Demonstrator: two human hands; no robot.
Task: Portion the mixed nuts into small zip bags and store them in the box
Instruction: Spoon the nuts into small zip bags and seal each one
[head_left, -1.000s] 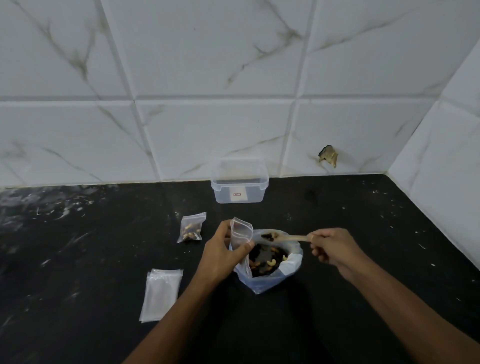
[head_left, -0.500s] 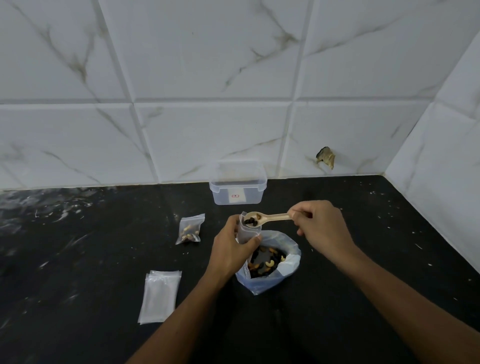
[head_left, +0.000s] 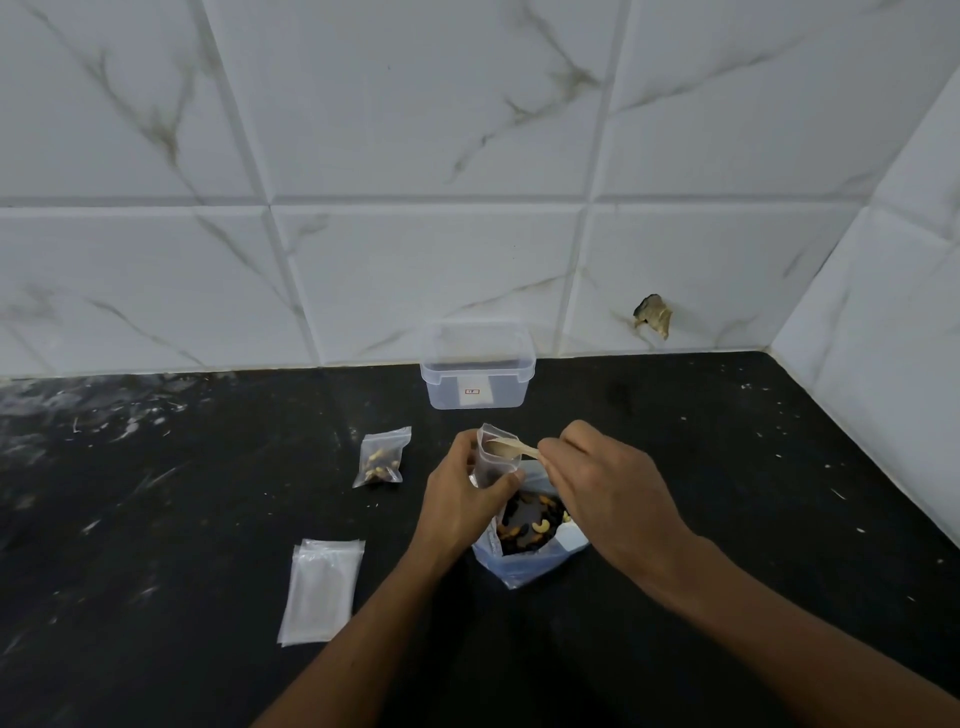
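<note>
The small clear zip bag stands upright over the large open plastic bag of mixed nuts, gripped by the left hand, fingers curled round it. The right hand pinches a pale wooden spoon (bowl inside the bag's mouth). A clear lidded plastic box sits behind on the black surface.

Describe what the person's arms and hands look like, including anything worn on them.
Both forearms are bare as far as the frame shows: no sleeve, cuff or glove appears. The left hand and right hand carry no visible ring, watch, bracelet or bandage. No markings show on either arm. The fingernails look short and unpainted, though the picture is too soft to be sure.
</note>
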